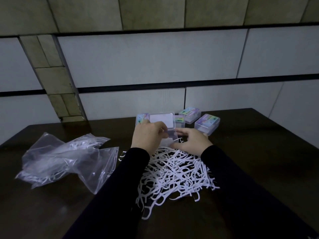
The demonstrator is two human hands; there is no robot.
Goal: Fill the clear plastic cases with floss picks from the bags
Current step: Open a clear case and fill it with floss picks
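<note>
Black sleeves fill the near edge of our view, both forearms reaching forward over the dark table. Between them sprawls a loose heap of white floss picks, handles pointing every which way, no common direction to the pile.

Up ahead, our left hand has its fingers curled down into the open clear case, pinching what looks like a bunch of picks inside it; exactly how many we cannot tell. One pick pokes out of the case with its handle running roughly left to right, head toward the right hand. Our right hand grips the case from the right side, thumb low at the front and fingers wrapped behind. The case lid stands up behind, hinged back toward the wall.

Just past it we see closed cases with colourful labels, grouped near the table's far edge, long sides angled diagonally. Well off to the left lie crumpled clear bags, some picks visible inside.
</note>
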